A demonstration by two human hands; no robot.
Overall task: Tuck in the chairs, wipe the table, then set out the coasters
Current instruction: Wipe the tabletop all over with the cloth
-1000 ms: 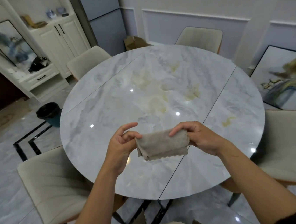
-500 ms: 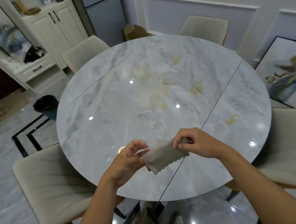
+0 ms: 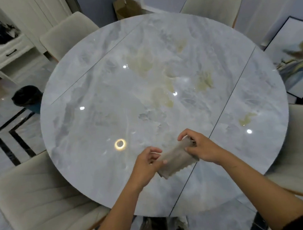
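4 chairs look tucked, so I'm on wipe step. Cloth is held over near table edge, L hand pinching its near end, R hand clamped on far end. Long axis near-left to far-right, scalloped edge toward me. Next: press flat, sweep table.

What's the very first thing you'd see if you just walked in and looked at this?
The big round marble table fills the middle of the view, shiny, with yellowish patches around its centre and further right. At its near edge, the left hand and right hand both pinch a small grey cloth over the tabletop.
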